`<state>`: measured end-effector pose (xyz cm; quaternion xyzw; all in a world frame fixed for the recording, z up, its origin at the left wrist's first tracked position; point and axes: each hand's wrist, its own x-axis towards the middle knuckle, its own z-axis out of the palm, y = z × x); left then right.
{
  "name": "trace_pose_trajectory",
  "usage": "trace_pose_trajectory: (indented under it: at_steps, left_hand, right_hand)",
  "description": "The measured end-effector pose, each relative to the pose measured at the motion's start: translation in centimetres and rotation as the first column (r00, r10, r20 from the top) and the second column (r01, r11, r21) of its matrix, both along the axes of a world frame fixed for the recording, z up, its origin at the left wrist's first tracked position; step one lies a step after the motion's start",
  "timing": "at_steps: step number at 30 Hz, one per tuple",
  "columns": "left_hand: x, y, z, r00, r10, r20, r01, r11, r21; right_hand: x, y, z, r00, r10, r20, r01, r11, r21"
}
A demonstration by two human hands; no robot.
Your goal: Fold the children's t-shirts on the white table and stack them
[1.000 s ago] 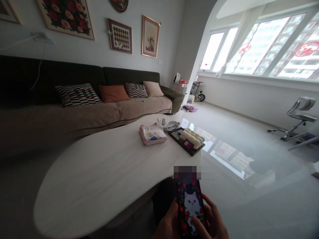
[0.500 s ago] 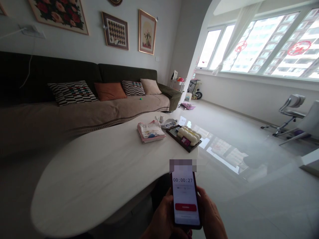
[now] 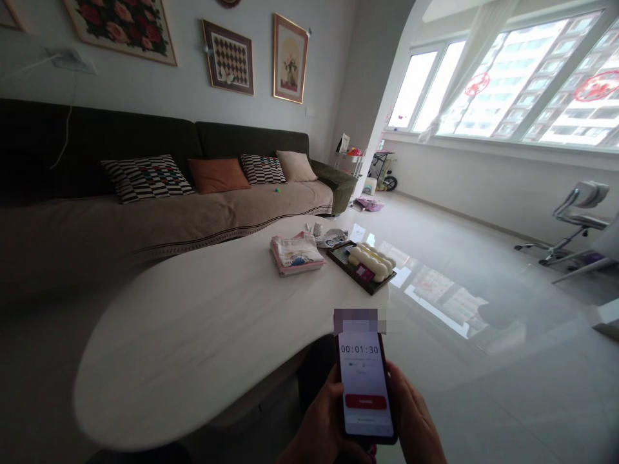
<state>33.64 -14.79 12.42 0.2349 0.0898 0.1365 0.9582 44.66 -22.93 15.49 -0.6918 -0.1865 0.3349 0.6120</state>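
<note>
A smartphone (image 3: 366,380) is held upright at the lower middle of the head view, its screen facing me. It shows a timer reading 00:01:30 above a red button; the top of the screen is blurred out. My left hand (image 3: 324,412) is closed around the phone's left edge, thumb along the side. On the other edge, my right hand (image 3: 413,412) grips the phone, fingers partly hidden behind it. Beyond the phone, on the white oval table (image 3: 193,335), lies a stack of folded pink and white cloth (image 3: 297,254).
Right of the cloth, a dark tray (image 3: 355,274) holds a white bubble-shaped box (image 3: 373,261). A crumpled plastic bag (image 3: 333,238) lies behind it. The green sofa (image 3: 251,138) with cushions runs along the wall. A swivel chair (image 3: 580,209) stands at the right.
The timer on the phone has gone from 00:00:27 to 00:01:30. The view has shifted slightly, so everything sits a little further right. Both hands keep their hold on the phone.
</note>
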Motion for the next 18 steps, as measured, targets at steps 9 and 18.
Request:
trace_pose_trajectory:
  at_steps: [9,18]
  left_hand:
    - [0.1,0.4,-0.1,1.0,-0.004,-0.02,0.003,0.999,-0.051]
    - [0.6,1.0,0.1,1.0,0.004,0.002,-0.004,0.998,-0.066]
  right_hand:
    - [0.8,-0.7,-1.3,0.993,0.116,-0.003,-0.115,0.99,0.079]
    - [1.4,-0.1,-2.0,0.972,0.191,0.14,-0.185,0.981,-0.052]
